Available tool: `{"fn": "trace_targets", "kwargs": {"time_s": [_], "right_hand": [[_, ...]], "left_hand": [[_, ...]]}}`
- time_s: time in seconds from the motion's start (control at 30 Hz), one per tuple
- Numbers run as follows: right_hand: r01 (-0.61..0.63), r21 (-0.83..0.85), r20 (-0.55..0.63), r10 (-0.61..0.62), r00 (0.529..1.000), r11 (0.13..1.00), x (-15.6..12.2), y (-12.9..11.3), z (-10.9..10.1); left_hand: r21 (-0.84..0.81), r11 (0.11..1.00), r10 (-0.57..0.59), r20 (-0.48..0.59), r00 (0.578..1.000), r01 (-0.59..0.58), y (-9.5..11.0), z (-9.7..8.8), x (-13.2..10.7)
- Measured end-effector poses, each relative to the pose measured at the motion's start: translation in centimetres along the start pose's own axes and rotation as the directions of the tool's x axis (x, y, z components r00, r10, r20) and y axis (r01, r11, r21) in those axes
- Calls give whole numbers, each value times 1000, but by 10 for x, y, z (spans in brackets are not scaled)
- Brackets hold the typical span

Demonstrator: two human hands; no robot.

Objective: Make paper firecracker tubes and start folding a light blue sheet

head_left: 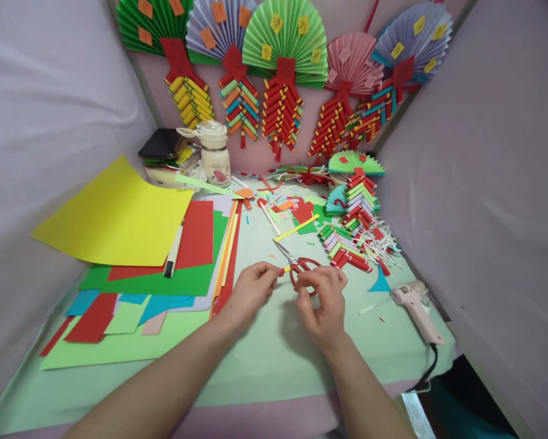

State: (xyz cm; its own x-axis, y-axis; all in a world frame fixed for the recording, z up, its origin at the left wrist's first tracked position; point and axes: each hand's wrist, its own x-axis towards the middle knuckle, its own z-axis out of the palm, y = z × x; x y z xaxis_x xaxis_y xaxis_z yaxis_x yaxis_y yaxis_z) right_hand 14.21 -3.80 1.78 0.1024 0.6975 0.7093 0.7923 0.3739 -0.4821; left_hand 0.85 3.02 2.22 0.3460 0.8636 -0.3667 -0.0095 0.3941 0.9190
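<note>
My left hand (254, 289) is closed in a pinch on a small red paper roll (285, 271) with a yellow band. The roll's far end points right, toward the scissors. My right hand (322, 299) is just to the right, its fingers bent and the thumb apart from the index finger; nothing shows between them. Behind that hand is a pair of scissors (306, 263) with red handles, blades pointing away to the left. The hand partly covers the handles, and whether it touches them is unclear.
Coloured paper sheets (118, 225) are stacked on the left with a marker (174, 251). Paper scraps (296, 207) lie at the back. Finished paper firecrackers (340, 244) and a glue gun (417, 311) are on the right. A bottle (215, 155) stands behind; paper fans (285, 42) hang above.
</note>
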Motion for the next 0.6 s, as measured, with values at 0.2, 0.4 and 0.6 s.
{"fn": "trace_targets", "kwargs": {"time_s": [0.2,0.4,0.6], "right_hand": [[-303,295,-158,359,920,906,0,7,5],[-641,453,283,581,763,620,5,15,9],[-604,512,278,547,789,611,6,14,6]], "left_hand": [[-423,870,-164,233,959,252,5,-4,3],[-526,709,-237,451,860,471,4,-7,6],[-486,716,-227,518,825,502,3,-6,2]]}}
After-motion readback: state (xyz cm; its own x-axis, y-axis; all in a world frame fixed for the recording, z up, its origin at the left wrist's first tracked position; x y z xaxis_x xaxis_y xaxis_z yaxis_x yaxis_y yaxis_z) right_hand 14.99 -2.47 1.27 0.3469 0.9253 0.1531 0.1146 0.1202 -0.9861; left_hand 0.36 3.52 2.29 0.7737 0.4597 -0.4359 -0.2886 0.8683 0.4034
